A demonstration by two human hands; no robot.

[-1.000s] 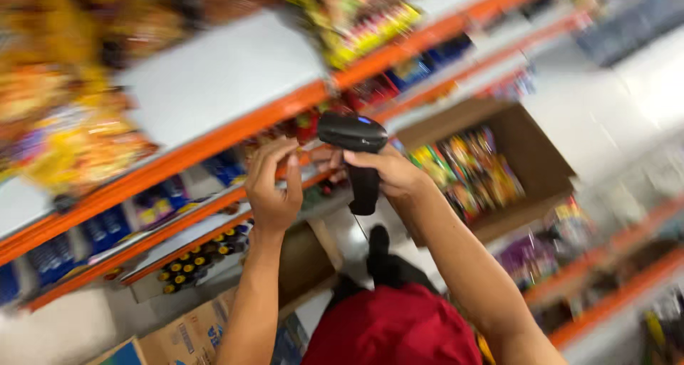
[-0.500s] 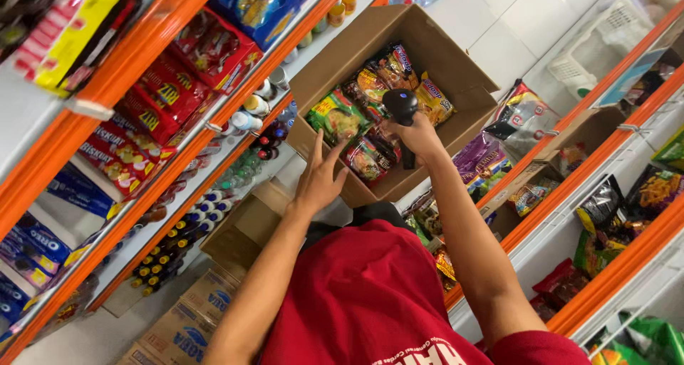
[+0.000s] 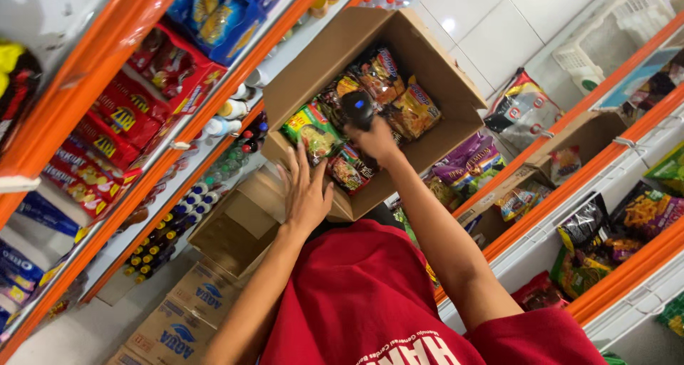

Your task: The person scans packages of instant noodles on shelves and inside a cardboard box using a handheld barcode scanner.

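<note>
Scanner (image 3: 358,108): black, handheld, gripped tight by right hand (image 3: 377,141)
Left hand (image 3: 306,194): open, pressed flat on cardboard box (image 3: 442,66) front edge

Orange-edged shelves (image 3: 107,66), red snack boxes (image 3: 107,141), small bottles (image 3: 167,226), white basket (image 3: 605,41)

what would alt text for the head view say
A person's right hand holds a black handheld scanner over snack packets in an open cardboard box, while the left hand rests on the box's near edge between orange-edged shop shelves.
</note>
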